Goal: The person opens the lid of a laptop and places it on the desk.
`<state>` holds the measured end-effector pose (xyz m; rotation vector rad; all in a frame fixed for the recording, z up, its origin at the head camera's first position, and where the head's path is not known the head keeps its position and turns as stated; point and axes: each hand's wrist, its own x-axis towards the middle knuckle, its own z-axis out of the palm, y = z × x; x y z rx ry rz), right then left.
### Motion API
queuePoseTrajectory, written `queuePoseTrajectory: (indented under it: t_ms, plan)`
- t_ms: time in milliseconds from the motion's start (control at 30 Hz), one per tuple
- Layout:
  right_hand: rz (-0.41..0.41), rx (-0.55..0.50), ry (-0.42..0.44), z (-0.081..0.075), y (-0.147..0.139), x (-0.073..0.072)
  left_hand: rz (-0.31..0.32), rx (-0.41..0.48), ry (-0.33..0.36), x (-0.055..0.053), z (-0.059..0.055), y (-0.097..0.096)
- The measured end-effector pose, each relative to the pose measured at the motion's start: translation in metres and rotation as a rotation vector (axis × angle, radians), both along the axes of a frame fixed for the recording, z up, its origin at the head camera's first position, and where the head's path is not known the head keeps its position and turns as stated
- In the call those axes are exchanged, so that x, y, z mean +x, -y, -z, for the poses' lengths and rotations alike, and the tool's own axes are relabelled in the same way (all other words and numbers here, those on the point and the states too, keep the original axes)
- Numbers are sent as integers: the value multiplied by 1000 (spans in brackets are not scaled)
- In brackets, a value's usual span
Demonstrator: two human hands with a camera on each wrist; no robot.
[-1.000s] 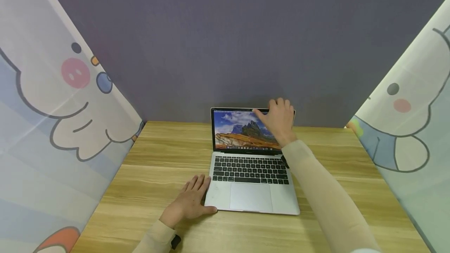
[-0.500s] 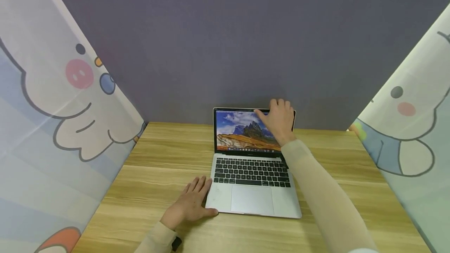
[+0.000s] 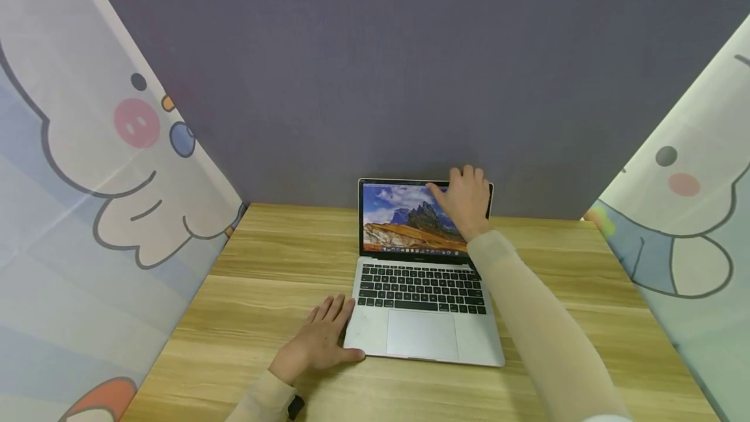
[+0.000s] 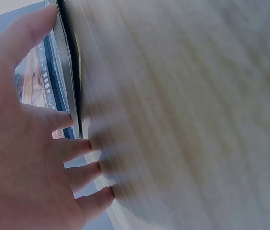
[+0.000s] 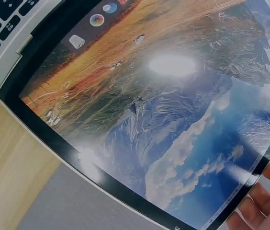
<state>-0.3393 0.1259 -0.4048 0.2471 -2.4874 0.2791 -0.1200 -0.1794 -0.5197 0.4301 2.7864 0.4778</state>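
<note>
A silver laptop [image 3: 422,334] lies with its lid up on the wooden table, a mountain landscape lit on its screen [image 3: 404,217]. My right hand [image 3: 465,200] grips the lid's top edge near the right corner, thumb on the front; in the right wrist view, several fingers [image 5: 262,199] show at that edge. My left hand [image 3: 322,340] rests flat on the table beside the base, fingers straight and spread. Its thumb touches the front left corner, and the fingertips reach the left side, as the left hand [image 4: 29,143] in the left wrist view also shows.
Behind the laptop a dark grey panel [image 3: 363,70] rises at the table's back edge. Printed cartoon sheets [image 3: 53,213] stand along the left and right sides. Bare wooden tabletop [image 3: 263,259] extends to both sides of the laptop. A dark band [image 3: 295,406] sits at the left wrist.
The laptop's lid has leaned back very slightly, with my right hand still on its top edge. My left hand has stayed by the base, and the head view has shifted a little.
</note>
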Motion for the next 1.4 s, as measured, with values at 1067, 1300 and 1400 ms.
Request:
queuePoseTrajectory:
  t_ms: [1067,1300,1400]
  plan:
    - [-149,22,329,-1,-22,6,-3,4,-15,2,-3,1]
    - [-173,53,347,-9,-25,12,-18,-2,-6,-1,-10,0]
    - [-174,68,346,-12,-28,16,-16,1,-4,-2,-10,-2]
